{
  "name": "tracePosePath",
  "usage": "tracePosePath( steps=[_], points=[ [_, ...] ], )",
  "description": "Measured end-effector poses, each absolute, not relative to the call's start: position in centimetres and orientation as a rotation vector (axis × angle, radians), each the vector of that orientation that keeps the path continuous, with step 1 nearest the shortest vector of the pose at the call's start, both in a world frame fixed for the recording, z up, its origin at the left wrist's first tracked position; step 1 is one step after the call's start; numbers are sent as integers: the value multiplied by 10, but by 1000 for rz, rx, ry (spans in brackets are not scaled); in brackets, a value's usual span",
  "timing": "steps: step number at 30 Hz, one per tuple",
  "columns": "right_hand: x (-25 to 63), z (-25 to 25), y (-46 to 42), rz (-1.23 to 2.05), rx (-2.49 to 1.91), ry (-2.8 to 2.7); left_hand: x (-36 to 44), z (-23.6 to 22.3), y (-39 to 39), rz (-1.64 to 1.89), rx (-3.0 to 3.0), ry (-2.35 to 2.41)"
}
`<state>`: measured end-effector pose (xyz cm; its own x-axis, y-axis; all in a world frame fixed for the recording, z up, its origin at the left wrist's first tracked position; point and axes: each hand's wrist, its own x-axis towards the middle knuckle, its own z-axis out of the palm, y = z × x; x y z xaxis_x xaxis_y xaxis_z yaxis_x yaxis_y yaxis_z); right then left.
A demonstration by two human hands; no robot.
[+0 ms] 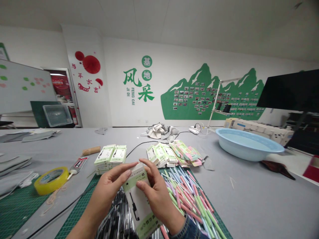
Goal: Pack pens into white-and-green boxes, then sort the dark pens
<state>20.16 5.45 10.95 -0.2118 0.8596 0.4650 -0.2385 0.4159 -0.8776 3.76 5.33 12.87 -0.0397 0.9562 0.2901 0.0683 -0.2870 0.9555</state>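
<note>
Between my two hands is a white and light green pen box with a black pen printed on its front, held tilted. My left hand grips its upper left edge, fingers along the top. My right hand wraps the right side, thumb pressed on the front face. Beneath the box lies a heap of black and clear pens, partly covered by my hands. To the right spreads a pile of pastel pens or tubes in pink, green, blue and purple. Whether the box's top flap is closed I cannot tell.
Stacked pen boxes stand behind my left hand; more boxes and pink-green cartons lie behind my right. Yellow tape and a glue tube sit left. A blue basin stands right, by a sewing machine.
</note>
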Motion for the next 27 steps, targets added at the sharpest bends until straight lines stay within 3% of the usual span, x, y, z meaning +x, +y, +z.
tracePosePath(
  steps=[16, 27],
  points=[
    [202, 108, 60, 1218, -526, -1354, 50, 128, 53, 1401, 1540, 1169],
    [213, 101, 73, 1054, -745, -1519, 29, 126, 63, 1149, 1861, 1430]
  ],
)
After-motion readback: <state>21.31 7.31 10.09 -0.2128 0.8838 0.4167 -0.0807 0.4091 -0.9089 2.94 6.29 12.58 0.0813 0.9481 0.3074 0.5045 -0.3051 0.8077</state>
